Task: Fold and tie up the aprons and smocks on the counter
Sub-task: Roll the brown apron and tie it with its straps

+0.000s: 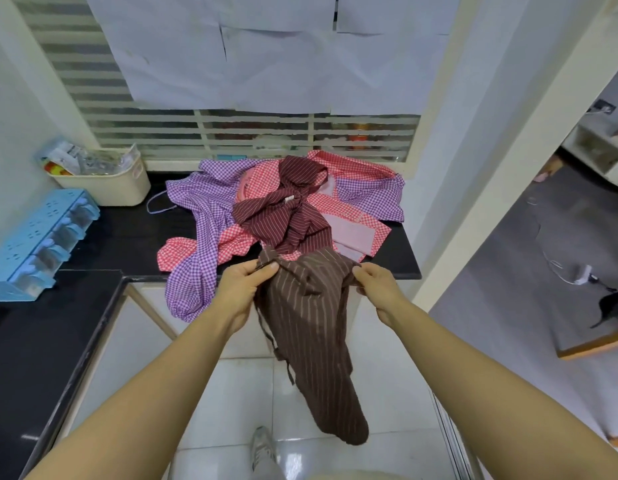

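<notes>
A brown striped apron [314,341] hangs down in front of the counter toward the floor, its straps dangling. My left hand [243,292] pinches its top left corner and my right hand [378,289] pinches its top right edge. On the black counter [127,237] behind lies a heap of garments: a maroon striped apron [283,209] on top, a purple checked smock [203,216] at the left spilling over the counter edge, a red checked one [352,223] at the right, and another purple checked piece [373,195] at the far right.
A cream basket [106,181] with packets stands at the back left of the counter. A blue drawer organiser [40,240] sits along the left wall. A barred window [266,133] is behind the heap. White floor tiles and my shoe [264,448] lie below.
</notes>
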### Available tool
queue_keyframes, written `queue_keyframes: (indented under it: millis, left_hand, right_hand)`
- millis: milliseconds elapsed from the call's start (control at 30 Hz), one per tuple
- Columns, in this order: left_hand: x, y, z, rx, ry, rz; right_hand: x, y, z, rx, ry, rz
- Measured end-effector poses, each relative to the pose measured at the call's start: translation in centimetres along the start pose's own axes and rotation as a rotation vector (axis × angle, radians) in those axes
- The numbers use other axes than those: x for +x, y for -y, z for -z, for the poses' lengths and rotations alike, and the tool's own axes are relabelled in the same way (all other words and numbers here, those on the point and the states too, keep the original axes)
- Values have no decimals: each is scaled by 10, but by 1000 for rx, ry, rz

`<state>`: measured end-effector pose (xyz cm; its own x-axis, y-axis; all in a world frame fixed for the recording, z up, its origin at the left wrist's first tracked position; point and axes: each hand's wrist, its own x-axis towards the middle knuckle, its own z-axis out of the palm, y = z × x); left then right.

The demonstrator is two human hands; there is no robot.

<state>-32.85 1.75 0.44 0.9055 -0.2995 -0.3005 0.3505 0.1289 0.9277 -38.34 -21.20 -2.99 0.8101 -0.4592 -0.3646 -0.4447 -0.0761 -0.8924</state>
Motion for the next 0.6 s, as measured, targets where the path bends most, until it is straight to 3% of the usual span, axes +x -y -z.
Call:
queue_keyframes:
  millis: [267,400,600]
  left_hand:
    - [0,3,13,21,-45,-2]
    - [-5,0,6,-42,-53,7]
    - [-16,-1,-17,-122,12,62]
  right_hand:
    - [-6,5,12,-163,-77,142]
    - [-11,5,19,-35,12,40]
    - [-22,-9,8,-162,219,-89]
